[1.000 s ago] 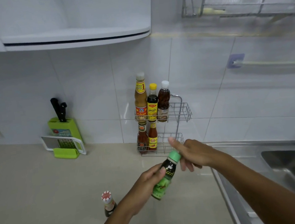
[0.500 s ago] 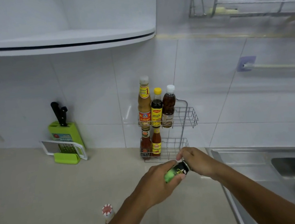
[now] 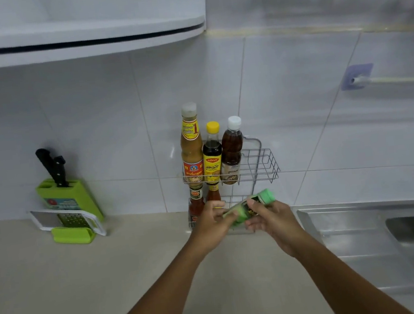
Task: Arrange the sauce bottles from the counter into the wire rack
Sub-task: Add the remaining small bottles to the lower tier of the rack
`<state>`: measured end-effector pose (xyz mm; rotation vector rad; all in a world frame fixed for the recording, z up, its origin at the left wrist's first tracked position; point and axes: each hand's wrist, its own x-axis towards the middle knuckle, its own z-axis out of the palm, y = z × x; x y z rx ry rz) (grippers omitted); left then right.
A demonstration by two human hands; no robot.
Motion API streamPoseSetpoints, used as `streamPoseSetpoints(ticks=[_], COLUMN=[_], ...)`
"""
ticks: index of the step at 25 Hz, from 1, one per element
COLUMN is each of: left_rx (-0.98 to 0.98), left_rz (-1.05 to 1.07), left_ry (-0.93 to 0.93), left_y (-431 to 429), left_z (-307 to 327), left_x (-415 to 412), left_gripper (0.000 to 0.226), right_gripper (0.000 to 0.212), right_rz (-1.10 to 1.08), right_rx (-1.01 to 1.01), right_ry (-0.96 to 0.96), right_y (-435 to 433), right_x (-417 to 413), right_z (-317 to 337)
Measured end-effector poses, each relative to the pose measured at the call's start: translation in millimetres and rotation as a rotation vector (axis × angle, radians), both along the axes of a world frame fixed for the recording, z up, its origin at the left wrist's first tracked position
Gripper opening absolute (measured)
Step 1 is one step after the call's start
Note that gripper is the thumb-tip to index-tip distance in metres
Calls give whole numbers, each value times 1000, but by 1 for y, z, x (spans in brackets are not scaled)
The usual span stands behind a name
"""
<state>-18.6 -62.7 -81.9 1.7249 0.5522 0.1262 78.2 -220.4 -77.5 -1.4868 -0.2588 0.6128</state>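
White wall tiles back a pale beige counter (image 3: 61, 289), and against them stands the two-tier chrome wire rack (image 3: 258, 162), directly ahead of your hands and slightly above them.

You hold the small green-capped, green-labelled sauce bottle (image 3: 249, 207) in both hands, just in front of the rack's lower tier. Its long axis lies nearly level, tilted up to the right: cap toward the upper right, base toward the left. Your left hand (image 3: 212, 227) closes its fingers round the base end; your right hand (image 3: 272, 216) wraps the neck end just under the cap. Both grip the bottle, neither is spread. The right hand looks nearer the free space on the rack's right side, so it seems the likelier one to carry the bottle in, and the bottle will need to be tipped upright first.

Up top, left to right, stand a tall tan sauce bottle with a clear cap (image 3: 191, 145), a dark bottle with a yellow cap (image 3: 212, 153) and a brown bottle with a white cap (image 3: 231, 151). Below, two red sauce bottles (image 3: 196, 204) fill the left half.

The tall bottle's neck label shows a large "1" beside Thai script. The yellow-capped bottle carries a red-and-yellow emblem that looks like Maggi in Thai lettering; I cannot confirm it. Writing on the green bottle is too blurred to read.
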Motion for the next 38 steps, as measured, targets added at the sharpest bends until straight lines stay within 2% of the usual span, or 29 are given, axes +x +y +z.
streamPoseSetpoints(ticks=[1,3,5,7,9,10,12,14,16,17,22,25,28,31,34,36,38], left_rx=[-9,-19,37,94,70,50,1,-30,-27,-4,157,169,260,290,183,174,248], left_rz=[69,147,167,218,286,304,312,329,365,376,336,337,281,233,239,240,213], left_ry=[27,67,115,114,104,102,128,167,191,191,180,173,194,188,122,121,165], left_y=[7,18,25,30,29,29,29,30,32,33,33,33,39,45,44,46,48], left_z=[-7,-21,-37,-45,-44,-45,-51,-59,-62,-63,-68,-69,-77,-81,-74,-77,-84], left_x=[11,31,55,76,93,100,116,125,130,131,124,112,103,95,88,87,91], left_gripper=[41,47,57,46,24,15,20,33,40,39,19,15,5,17,28,29,18], right_gripper=[40,29,33,35,25,28,32,33,24,22,40,41,47,53,50,49,48], right_rz=[-83,-179,-210,-226,-190,-156,-98,-55,2,37,185,239,267,320,310,290,291], right_rx=[-29,-117,-212,-316,-349,-361,-378,-402,-430,-441,-504,-504,-517,-582,-615,-621,-630], right_ry=[-70,-176,-250,-326,-388,-426,-477,-478,-457,-458,-520,-523,-512,-521,-567,-582,-589], right_y=[3,11,23,35,45,50,57,62,64,65,68,72,70,65,65,67,67], right_x=[10,25,36,46,56,60,70,80,92,97,110,110,110,111,109,107,106], right_z=[-6,-20,-38,-56,-69,-73,-82,-89,-97,-100,-113,-114,-113,-116,-118,-119,-119])
